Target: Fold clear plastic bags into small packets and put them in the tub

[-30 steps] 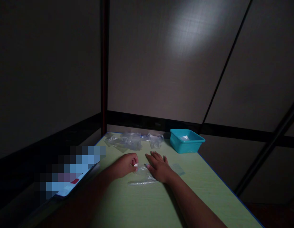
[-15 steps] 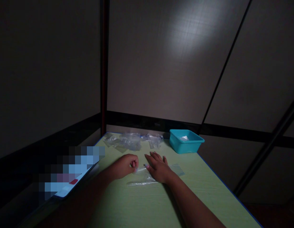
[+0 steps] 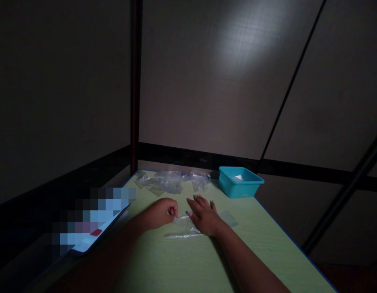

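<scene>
A clear plastic bag lies flat on the green tabletop in front of me. My left hand is curled, its thumb and fingertips pinching the bag's left upper edge. Fingers stretched out, my right hand rests palm down across the middle of the bag and hides part of it. The bag's right end shows beyond that hand.
Several crumpled clear bags lie along the table's far edge. To their right stands a turquoise plastic basket with something pale inside. A lit screen device, partly blurred out, is at the left edge. Dark panelled walls rise behind.
Both hands hold nearly the same pose on the bag. The whole view has shifted very slightly.
</scene>
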Motion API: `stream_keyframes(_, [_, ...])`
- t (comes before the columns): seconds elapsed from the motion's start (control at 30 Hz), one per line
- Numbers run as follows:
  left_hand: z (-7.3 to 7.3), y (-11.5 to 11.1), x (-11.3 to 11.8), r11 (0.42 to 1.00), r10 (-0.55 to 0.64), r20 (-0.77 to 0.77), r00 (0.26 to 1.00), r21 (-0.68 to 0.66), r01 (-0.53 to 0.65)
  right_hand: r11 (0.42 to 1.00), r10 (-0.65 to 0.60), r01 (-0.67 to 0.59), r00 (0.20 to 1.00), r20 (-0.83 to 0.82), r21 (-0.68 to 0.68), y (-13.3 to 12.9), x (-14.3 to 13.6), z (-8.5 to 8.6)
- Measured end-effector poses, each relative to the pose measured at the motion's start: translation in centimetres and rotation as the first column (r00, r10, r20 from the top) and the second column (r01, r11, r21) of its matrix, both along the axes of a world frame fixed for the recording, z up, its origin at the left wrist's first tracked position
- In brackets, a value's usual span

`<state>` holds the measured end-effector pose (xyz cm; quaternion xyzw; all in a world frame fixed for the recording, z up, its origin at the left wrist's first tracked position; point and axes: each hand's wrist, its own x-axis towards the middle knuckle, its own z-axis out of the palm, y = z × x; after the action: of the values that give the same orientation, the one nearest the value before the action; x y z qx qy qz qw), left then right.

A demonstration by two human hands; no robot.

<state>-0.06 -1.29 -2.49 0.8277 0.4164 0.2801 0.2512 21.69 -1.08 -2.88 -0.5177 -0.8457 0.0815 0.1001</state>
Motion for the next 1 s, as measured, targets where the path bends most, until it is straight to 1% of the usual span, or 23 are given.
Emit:
stream_keyframes(0.2, [0.37,-0.14,-0.11,1.000,0.008,-0.021,1.000,-0.014,-0.008,1.000,-0.010,0.010,1.000,0.019,-0.014,-0.06,-0.07,0.11])
stream_keyframes(0.37, [0.57,-0.24,-0.11,1.000,-0.007,-0.034,0.999,-0.016,0.007,1.000,-0.014,0.014,1.000,0.024,-0.017,-0.11,-0.15,0.25])
stream_keyframes(0.57, [0.52,-0.17,-0.15,1.000,-0.006,-0.049,0.999,-0.011,0.005,0.999,-0.025,0.026,0.999,0.037,-0.024,-0.23,-0.18,0.42])
stream_keyframes(0.8, [0.69,-0.27,-0.11,1.000,-0.017,-0.066,0.998,0.011,0.018,1.000,-0.005,0.005,1.000,0.014,-0.006,-0.07,-0.08,0.10])
stream_keyframes(1.0, [0.49,-0.19,-0.20,1.000,-0.013,-0.070,0.997,0.027,0.014,1.000,-0.015,0.016,0.999,0.028,-0.022,-0.22,-0.18,0.43])
